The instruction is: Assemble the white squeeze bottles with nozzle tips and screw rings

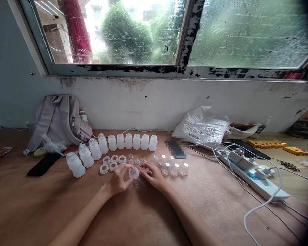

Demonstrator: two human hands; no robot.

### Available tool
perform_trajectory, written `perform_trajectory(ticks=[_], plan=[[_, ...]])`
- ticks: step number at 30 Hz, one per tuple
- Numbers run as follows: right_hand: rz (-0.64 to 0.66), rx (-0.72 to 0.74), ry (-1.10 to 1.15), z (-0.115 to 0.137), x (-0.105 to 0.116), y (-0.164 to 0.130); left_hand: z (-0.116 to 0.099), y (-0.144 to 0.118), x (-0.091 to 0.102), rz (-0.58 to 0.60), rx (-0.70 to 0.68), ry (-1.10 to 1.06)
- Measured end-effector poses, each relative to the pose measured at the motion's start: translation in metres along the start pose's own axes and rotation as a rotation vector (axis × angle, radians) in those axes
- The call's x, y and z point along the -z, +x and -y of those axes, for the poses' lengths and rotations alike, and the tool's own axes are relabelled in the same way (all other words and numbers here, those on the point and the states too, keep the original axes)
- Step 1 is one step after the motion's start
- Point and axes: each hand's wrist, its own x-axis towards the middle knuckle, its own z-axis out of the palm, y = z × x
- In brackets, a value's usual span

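My left hand (118, 179) pinches a round translucent bottle collar (133, 173) between thumb and fingers, just above the tabletop. A small clear piece (136, 181), perhaps a teat, shows below the collar. My right hand (153, 176) is close on the other side, fingers stretched out toward the collar; whether they touch it I cannot tell. Several loose white collar rings (104, 168) lie left of the hands. Behind the hands stand several clear teats (137, 160). Clear dome caps (174, 170) sit in rows to the right.
Frosted baby bottles (128, 141) form a curved row behind; several at the left carry tops. A black phone (44, 165) and grey backpack (59, 118) lie left. At right are a blurred dark device (176, 149), a silver bag (201, 128), and a power strip (256, 177) with loose cables.
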Motion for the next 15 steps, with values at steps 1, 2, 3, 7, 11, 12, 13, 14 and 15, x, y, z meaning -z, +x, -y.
perform_trajectory(ticks=[1, 2, 3, 7, 11, 12, 13, 14, 15], plan=[[-0.052, -0.012, 0.004, -0.002, 0.001, 0.001, -0.004, 0.002, -0.001, 0.053, -0.028, -0.014], [-0.097, -0.021, 0.001, -0.005, 0.002, 0.001, -0.006, 0.003, -0.003, 0.104, -0.055, -0.014], [-0.130, -0.029, -0.005, -0.007, 0.002, 0.002, -0.008, 0.004, -0.004, 0.144, -0.076, -0.003], [-0.142, -0.067, -0.031, -0.011, -0.001, 0.001, -0.003, 0.003, -0.011, 0.210, -0.056, 0.056], [-0.089, -0.050, -0.062, -0.007, -0.008, -0.001, 0.002, 0.000, -0.014, 0.229, -0.019, 0.042], [-0.083, -0.041, -0.072, -0.006, -0.009, -0.002, 0.002, 0.000, -0.014, 0.233, -0.015, 0.035], [-0.080, -0.034, -0.080, -0.005, -0.011, -0.002, 0.003, -0.001, -0.015, 0.238, -0.015, 0.030], [-0.080, -0.030, -0.088, -0.005, -0.012, -0.002, 0.003, -0.001, -0.015, 0.242, -0.016, 0.029], [-0.080, -0.028, -0.095, -0.005, -0.013, -0.003, 0.004, -0.001, -0.016, 0.246, -0.018, 0.030]])
